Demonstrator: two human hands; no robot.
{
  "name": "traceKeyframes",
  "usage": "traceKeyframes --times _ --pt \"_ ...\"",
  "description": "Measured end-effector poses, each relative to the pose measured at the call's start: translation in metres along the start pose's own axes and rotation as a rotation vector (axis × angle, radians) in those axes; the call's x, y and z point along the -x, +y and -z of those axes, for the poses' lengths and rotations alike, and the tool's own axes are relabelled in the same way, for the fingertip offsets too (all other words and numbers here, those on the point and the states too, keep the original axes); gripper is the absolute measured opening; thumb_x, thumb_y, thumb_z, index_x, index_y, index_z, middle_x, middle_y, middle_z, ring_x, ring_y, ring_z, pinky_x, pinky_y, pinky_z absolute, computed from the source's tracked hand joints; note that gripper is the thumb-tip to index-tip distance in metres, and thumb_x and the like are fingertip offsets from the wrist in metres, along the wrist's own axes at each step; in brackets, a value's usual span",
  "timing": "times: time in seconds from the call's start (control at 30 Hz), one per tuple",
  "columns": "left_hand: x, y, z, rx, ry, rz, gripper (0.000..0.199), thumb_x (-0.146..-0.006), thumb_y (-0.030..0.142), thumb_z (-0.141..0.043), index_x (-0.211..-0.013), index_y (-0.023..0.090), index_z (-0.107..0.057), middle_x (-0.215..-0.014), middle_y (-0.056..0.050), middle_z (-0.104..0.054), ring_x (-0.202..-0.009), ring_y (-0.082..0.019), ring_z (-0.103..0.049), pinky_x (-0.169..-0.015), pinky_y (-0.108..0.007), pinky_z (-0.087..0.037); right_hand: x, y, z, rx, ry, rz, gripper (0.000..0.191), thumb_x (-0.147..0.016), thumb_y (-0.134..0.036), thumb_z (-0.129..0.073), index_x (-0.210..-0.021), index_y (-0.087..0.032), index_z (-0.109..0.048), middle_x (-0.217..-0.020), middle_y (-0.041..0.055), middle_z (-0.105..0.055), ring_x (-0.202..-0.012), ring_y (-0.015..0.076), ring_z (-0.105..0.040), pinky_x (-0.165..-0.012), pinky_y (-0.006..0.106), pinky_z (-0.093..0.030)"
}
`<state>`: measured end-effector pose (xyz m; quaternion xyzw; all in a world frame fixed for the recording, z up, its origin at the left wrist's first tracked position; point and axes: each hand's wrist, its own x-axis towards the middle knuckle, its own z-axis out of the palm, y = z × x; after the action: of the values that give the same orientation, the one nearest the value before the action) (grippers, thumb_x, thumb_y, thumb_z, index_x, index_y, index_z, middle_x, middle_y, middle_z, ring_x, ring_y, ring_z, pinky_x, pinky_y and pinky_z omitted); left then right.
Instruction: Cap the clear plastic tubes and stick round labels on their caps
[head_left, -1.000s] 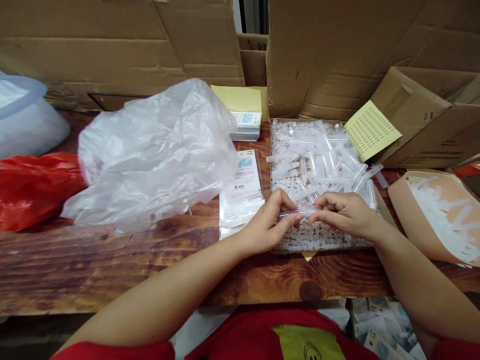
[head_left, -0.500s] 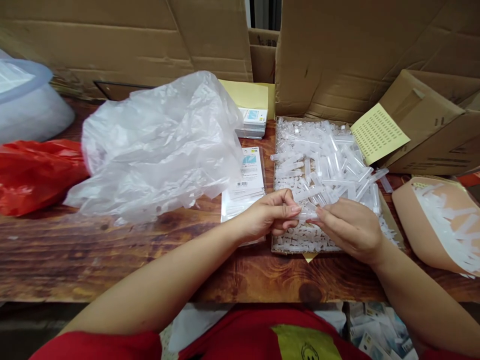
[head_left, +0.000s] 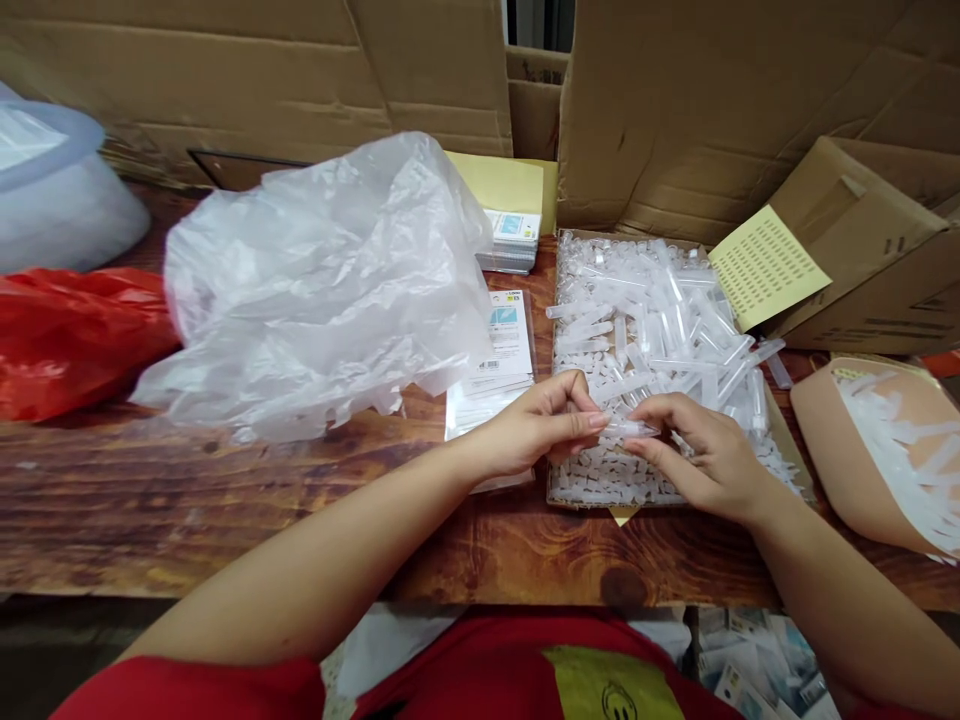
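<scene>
A small clear plastic tube [head_left: 624, 428] is pinched between both hands, above the near part of a shallow cardboard tray [head_left: 551, 490]. My left hand [head_left: 551, 425] grips its left end with thumb and curled fingers. At the other end, the thumb and fingertips of my right hand [head_left: 697, 450] close on it. Many similar clear tubes [head_left: 667, 300] lie heaped in the tray, with small whitish plastic pieces [head_left: 600, 470] packed beneath and in front. The tube's exact ends are partly hidden by my fingers.
Left of the tray lie printed cards [head_left: 495, 370] in clear sleeves and a card stack [head_left: 510, 240]. A crumpled plastic bag [head_left: 322, 290] and a red bag [head_left: 82, 340] sit further left. On the right are a tan container [head_left: 840, 440] of white strips, a yellow sheet [head_left: 771, 265] and a cardboard box [head_left: 862, 250].
My right hand has turned and its fingers have shifted along the tube, exposing more of its right end. My left hand keeps its pinch. The view has moved slightly.
</scene>
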<state>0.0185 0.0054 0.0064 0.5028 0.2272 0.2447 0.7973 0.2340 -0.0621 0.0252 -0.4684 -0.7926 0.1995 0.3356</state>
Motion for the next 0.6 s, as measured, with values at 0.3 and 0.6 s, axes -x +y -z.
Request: traceKeyframes --times 0.3,0.6 --pt "0.0017 0.0020 -0.0022 -0.026 -0.007 0.001 0.052 -0.074 0.055 -0.085 -0.081 0.020 -0.047 -0.056 0.008 -0.053 -0.047 -0.005 -0.038 -0.044 -0.019 -0.023 0.0001 -0.0011 -0.0059 0.001 -0.049 -0.065 0.025 -0.102 -0.043 -0.055 -0.088 -0.022 -0.057 -0.072 -0.0017 -0.059 -0.062 0.0115 -0.055 -0.059 0.023 -0.045" --pt "0.0036 0.0014 -0.0055 -0.066 -0.012 0.011 0.048 -0.078 0.055 -0.079 -0.083 0.021 -0.046 -0.059 0.007 -0.052 -0.049 -0.006 -0.039 -0.048 -0.020 -0.026 0.0020 0.0004 -0.0072 0.060 0.063 0.166 0.008 -0.098 -0.028 -0.059 -0.101 -0.020 -0.062 -0.083 0.0029 -0.066 -0.071 0.0139 -0.059 -0.067 0.026 -0.048"
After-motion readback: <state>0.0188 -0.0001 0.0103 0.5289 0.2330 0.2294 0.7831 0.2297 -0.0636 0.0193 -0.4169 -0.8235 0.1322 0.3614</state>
